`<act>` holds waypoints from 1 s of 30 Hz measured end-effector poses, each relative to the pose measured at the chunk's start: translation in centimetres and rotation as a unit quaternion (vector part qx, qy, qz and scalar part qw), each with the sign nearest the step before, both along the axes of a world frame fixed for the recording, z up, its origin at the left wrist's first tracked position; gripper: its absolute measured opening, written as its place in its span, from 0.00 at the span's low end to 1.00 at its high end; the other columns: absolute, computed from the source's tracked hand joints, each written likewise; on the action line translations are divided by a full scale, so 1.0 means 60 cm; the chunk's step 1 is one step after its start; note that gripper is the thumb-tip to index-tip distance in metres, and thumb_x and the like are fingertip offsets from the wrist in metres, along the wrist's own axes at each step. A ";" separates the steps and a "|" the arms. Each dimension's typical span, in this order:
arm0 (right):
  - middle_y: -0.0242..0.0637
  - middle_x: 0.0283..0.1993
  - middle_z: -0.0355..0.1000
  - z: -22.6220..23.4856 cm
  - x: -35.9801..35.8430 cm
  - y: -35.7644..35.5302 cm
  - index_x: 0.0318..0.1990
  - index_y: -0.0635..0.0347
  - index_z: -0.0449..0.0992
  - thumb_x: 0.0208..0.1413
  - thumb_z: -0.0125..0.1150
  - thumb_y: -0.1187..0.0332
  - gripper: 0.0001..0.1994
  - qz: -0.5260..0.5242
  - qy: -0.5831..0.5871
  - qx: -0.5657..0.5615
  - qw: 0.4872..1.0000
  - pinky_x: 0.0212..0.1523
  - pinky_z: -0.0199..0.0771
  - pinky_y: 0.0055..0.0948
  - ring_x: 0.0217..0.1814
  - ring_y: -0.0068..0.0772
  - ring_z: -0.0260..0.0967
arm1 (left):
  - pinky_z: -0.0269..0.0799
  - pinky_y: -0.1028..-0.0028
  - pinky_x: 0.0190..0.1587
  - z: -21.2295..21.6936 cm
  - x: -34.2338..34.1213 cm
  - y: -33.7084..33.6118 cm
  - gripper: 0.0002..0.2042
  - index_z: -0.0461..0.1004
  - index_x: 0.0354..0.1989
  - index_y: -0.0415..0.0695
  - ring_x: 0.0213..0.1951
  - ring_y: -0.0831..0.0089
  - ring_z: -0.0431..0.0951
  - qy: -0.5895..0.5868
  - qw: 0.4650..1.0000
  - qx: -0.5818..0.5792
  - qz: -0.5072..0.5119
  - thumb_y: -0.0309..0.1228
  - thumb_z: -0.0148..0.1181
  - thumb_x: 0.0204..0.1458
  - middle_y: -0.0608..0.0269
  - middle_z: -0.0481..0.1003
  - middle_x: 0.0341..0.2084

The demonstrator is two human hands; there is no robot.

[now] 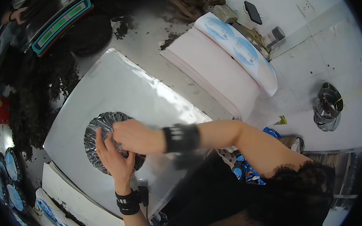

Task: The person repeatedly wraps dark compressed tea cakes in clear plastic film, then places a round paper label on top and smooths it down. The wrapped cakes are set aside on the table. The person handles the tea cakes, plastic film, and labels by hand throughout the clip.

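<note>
A round disc wrapped in crinkled silver foil (pixel 97 128) lies on a large white sheet (pixel 115 88) spread over the table. My left hand (pixel 114 154) presses flat on the disc's near right part, fingers together. My right hand (pixel 134 136) reaches across from the right and rests on the same disc, fingers pinching the foil at its top edge. Both wrists wear black bands.
A stack of pale pink sheets (pixel 212 74) with blue round labels (pixel 237 47) lies to the right. Dark loose material (pixel 30 95) is heaped at the left by a scale (pixel 61 22). A phone (pixel 252 12) and a metal container (pixel 327 105) sit at the right.
</note>
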State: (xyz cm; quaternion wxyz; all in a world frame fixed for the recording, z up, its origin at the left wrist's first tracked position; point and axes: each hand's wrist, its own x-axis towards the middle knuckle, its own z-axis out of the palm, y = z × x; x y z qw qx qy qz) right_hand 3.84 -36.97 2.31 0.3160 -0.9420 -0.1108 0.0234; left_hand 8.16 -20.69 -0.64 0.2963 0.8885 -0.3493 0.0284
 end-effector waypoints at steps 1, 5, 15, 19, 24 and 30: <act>0.49 0.37 0.76 0.004 0.014 -0.002 0.37 0.70 0.80 0.48 0.69 0.68 0.13 -0.050 -0.016 0.036 0.998 0.43 0.77 0.44 0.41 0.50 0.77 | 0.47 0.46 0.76 0.002 -0.001 -0.004 0.36 0.60 0.73 0.33 0.76 0.46 0.57 0.012 0.998 -0.067 0.007 0.40 0.58 0.58 0.42 0.61 0.73; 0.43 0.35 0.79 0.039 0.001 -0.108 0.40 0.64 0.81 0.54 0.68 0.67 0.10 -0.084 0.183 0.449 0.871 0.45 0.79 0.40 0.42 0.37 0.80 | 0.45 0.47 0.77 0.004 0.004 -0.014 0.33 0.63 0.71 0.33 0.76 0.45 0.56 -0.059 0.993 0.100 -0.005 0.41 0.56 0.60 0.43 0.61 0.73; 0.49 0.58 0.77 -0.079 -0.438 -0.752 0.51 0.63 0.73 0.59 0.68 0.69 0.16 -0.484 -0.014 -0.343 0.805 0.53 0.76 0.42 0.57 0.49 0.76 | 0.46 0.47 0.77 0.000 0.001 -0.019 0.30 0.64 0.70 0.31 0.76 0.45 0.56 -0.067 0.991 0.117 0.007 0.38 0.53 0.63 0.43 0.62 0.72; 0.47 0.53 0.79 -0.031 -0.429 -0.787 0.43 0.62 0.75 0.60 0.68 0.69 0.10 -0.532 -0.036 -0.132 0.835 0.49 0.76 0.34 0.50 0.42 0.78 | 0.48 0.46 0.76 0.001 0.002 -0.020 0.30 0.64 0.70 0.31 0.75 0.44 0.57 -0.083 0.990 0.113 0.006 0.38 0.53 0.63 0.42 0.62 0.72; 0.48 0.49 0.78 -0.006 -0.402 -0.777 0.40 0.62 0.76 0.59 0.70 0.66 0.10 -0.487 -0.049 -0.096 0.867 0.47 0.76 0.31 0.45 0.37 0.76 | 0.48 0.46 0.76 -0.002 0.001 -0.019 0.30 0.64 0.70 0.32 0.75 0.44 0.58 -0.088 0.990 0.109 0.007 0.39 0.54 0.63 0.42 0.62 0.72; 0.54 0.41 0.77 -0.013 -0.394 -0.722 0.49 0.65 0.72 0.64 0.62 0.60 0.16 -0.387 -0.064 -0.371 0.842 0.50 0.73 0.53 0.46 0.60 0.75 | 0.48 0.46 0.76 -0.005 0.002 -0.018 0.32 0.62 0.72 0.33 0.75 0.46 0.58 -0.104 0.988 0.114 0.002 0.40 0.54 0.64 0.43 0.62 0.73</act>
